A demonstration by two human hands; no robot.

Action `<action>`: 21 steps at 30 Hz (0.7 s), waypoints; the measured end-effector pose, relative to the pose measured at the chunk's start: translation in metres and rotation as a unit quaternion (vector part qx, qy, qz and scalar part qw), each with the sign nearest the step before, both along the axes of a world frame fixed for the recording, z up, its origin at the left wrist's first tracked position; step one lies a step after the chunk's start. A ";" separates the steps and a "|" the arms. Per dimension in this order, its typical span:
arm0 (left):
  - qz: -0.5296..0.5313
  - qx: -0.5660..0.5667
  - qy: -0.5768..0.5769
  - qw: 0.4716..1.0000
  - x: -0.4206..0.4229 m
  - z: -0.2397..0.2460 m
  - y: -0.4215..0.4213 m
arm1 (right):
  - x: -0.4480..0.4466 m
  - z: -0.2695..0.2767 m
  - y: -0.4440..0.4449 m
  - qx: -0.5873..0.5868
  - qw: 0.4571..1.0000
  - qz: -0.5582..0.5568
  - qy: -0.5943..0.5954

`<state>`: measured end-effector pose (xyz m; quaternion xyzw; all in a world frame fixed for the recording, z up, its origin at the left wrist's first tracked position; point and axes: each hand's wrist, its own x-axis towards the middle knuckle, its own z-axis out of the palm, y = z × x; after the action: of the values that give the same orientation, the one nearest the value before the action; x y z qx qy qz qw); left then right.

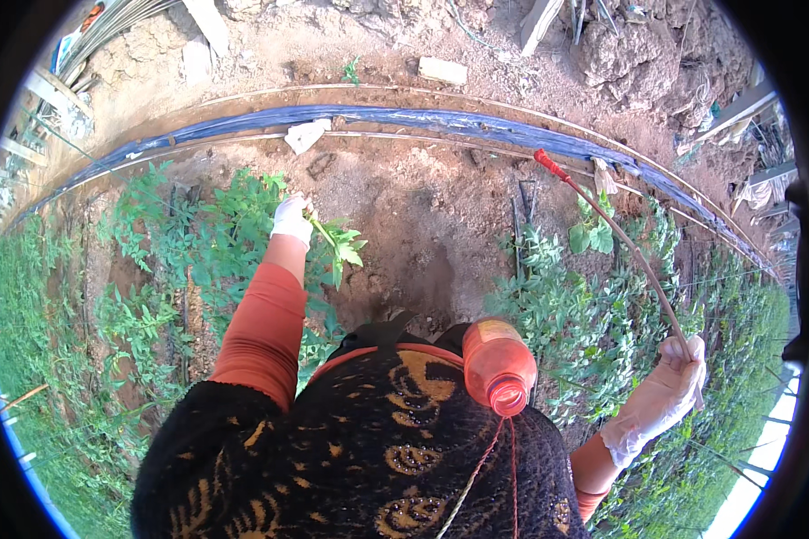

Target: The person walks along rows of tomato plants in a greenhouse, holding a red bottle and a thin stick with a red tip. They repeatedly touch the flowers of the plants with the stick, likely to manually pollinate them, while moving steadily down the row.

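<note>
My left hand (293, 219), in a thin white glove, is closed around a green leafy shoot (334, 242) at the edge of a tall leafy plant (222, 229). My right hand (677, 377), gloved the same way, grips the lower end of a thin brown stick (637, 256). The stick slants up and to the left, and its far tip is wrapped in red material (549, 164). Against my front hangs an open-topped plastic bottle (499, 357) with red on its inside and neck. Strings (475, 471) run from its neck towards me.
A blue sheet-lined channel (404, 118) crosses the ground ahead. Rows of green plants (580, 310) stand on both sides of the bare soil path (411, 222). A pale brick (442, 70) and wooden posts (543, 27) lie beyond the channel; white scrap (307, 136) rests at its near edge.
</note>
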<state>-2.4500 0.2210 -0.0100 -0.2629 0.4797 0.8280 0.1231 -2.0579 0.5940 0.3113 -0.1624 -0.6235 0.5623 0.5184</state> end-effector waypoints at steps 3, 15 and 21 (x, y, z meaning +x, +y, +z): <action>-0.032 0.034 -0.015 0.999 -0.012 -0.007 -0.011 | -0.009 0.002 0.005 0.007 1.000 0.020 0.001; -0.089 -0.367 -0.056 0.924 -0.092 -0.052 -0.008 | -0.106 -0.043 0.078 -0.056 0.998 0.023 -0.030; -0.350 -0.070 0.133 0.925 -0.105 0.089 0.146 | -0.227 -0.088 0.163 -0.100 0.992 0.074 -0.039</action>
<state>-2.5546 0.3665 0.0785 0.0261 0.6100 0.7236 0.3218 -2.2847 0.7574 0.2231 -0.1886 -0.5944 0.6515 0.4321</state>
